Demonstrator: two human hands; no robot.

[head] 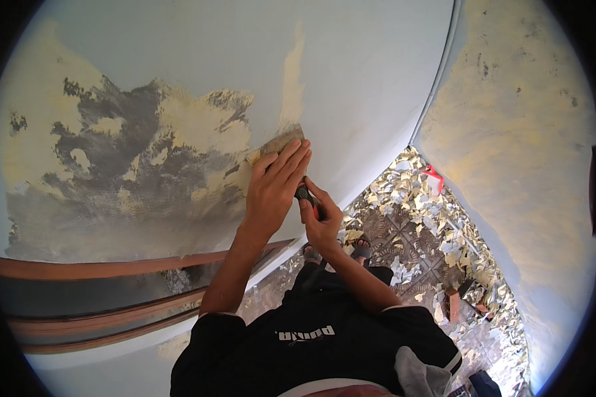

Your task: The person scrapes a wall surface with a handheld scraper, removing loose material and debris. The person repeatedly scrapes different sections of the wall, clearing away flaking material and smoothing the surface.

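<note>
My right hand [322,221] grips the black and red handle of a wide scraper [283,140], its thumb and index finger near the blade end. My left hand [277,183] lies over the metal blade with its fingers pressed against it; its thumb is hidden. The blade rests against a painted wall [357,74], at the lower end of a narrow strip of exposed cream layer. Left of the blade, a broad scraped patch [129,149] shows cream and dark grey surface under the pale blue-grey paint.
A wooden window frame [104,268] runs below the scraped patch. Paint flakes [402,183] litter the patterned tile floor [392,233] around my sandalled feet. A red-edged object [434,179] and a brick [452,305] lie near the right-hand wall [516,124]. A cable or thin pipe [434,79] follows the corner.
</note>
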